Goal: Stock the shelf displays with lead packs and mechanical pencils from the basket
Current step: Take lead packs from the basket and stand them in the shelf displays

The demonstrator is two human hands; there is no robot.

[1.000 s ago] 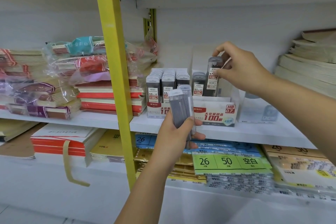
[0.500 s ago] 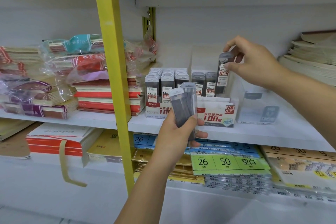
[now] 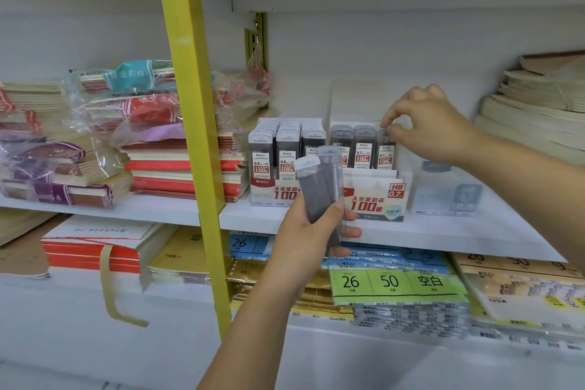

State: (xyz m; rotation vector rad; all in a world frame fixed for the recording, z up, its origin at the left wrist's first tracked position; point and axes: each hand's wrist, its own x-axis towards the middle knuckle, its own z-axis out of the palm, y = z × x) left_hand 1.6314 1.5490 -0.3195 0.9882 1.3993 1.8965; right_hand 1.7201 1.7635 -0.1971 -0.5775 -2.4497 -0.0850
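At the far left, wrapped notebook stacks point(image 3: 95, 142) are lying flat on the white shelf board point(image 3: 474, 231), and a yellow upright point(image 3: 190, 104) is crossing in front of them. Just right of it, the 0.5 display point(image 3: 269, 196) is sitting full, its three columns of packs standing shoulder to shoulder.

In front of that display, the left hand point(image 3: 307, 234) is gripping the spare lead packs point(image 3: 319, 190) round their lower half. They are clear slim cases showing grey leads, with pale caps uppermost. Their long axes are running roughly upright and fanning apart at the top, the left one leaning left. How many there are cannot be told.

Next comes the 0.7 display point(image 3: 376, 199), where three packs are standing upright in the front row with red-and-white labels facing outward. The right hand point(image 3: 433, 127) is pinching the cap of the 0.7 lead pack point(image 3: 385, 152), the rightmost of the three, between thumb and fingertips, the other fingers curling above. That pack is standing vertical, cap up, touching its neighbour on the left and sitting close to the display's right edge. A tall white back panel is rising behind the row.

Just beside the display, a clear box point(image 3: 443, 190) is resting, and bare shelf is stretching in front of it. Paper stacks point(image 3: 538, 111) are piling up at the far right.
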